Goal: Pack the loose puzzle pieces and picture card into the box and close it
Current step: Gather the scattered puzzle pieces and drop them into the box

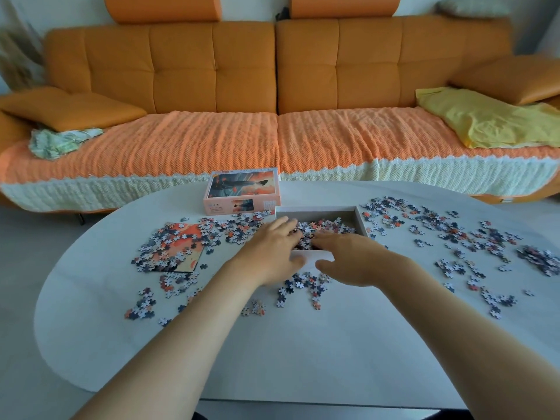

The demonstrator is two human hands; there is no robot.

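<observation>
Behind a white oval table (pixel 303 344), an orange tufted sofa (pixel 272 65) is seen across the upper frame. At the table's centre an open white cardboard box base (pixel 361 221) is set with its long axis running left to right, partly filled with small orange, grey and white jigsaw pieces (pixel 330 227).

Both hands are held over its near wall. The left hand (pixel 272 250) is stretched flat over the near left corner. The right hand (pixel 351 257) is loosely spread, with its fingers pointed toward frame left. Nothing is seen gripped, though what lies under the palms is hidden.

A small loose cluster (pixel 303 286) lies just below the hands, equally near both, and is judged the next to be gathered; it must be lifted over the near wall. A wide scatter (pixel 454 237) at frame right lies nearer the right hand and reaches toward the table's edge, where pieces could be pushed off. The orange picture card (pixel 181 247), half buried under pieces at frame left, is nearer the left hand. The printed box lid (pixel 242 189) stands just beside the base's upper left corner. Bare table in the lower frame leaves room for sweeping.
</observation>
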